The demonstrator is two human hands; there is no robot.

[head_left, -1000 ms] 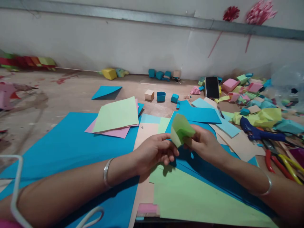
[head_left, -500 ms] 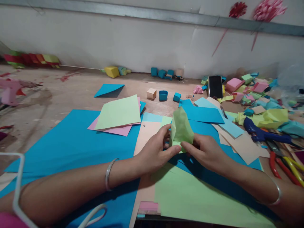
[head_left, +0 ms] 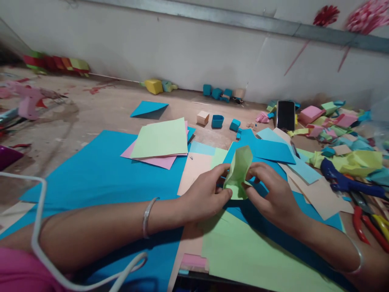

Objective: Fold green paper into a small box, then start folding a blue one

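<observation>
A partly folded light-green paper box [head_left: 238,172] is held up between both hands, its tall back flap standing upright. My left hand [head_left: 209,194] grips its left side, thumb on the lower front edge. My right hand [head_left: 272,192] pinches its right side between thumb and fingers. Below the hands lie a large blue sheet [head_left: 252,213] and a large light-green sheet [head_left: 243,247]. Left of them, a small stack of green paper [head_left: 162,140] and pink paper [head_left: 165,162] rests on another blue sheet [head_left: 106,170].
Finished small paper boxes, such as a blue one [head_left: 217,121] and a peach one [head_left: 202,118], stand behind. A phone [head_left: 285,115], paper scraps [head_left: 349,160], blue-handled tool [head_left: 346,178] and red-handled pliers [head_left: 360,225] crowd the right. A pink glue gun [head_left: 28,99] lies left; a white cable [head_left: 39,219] is in front.
The right hand's fingers have shifted from the front of the green paper box to its right side. The box's front has opened a little, and the view has swung slightly left.
</observation>
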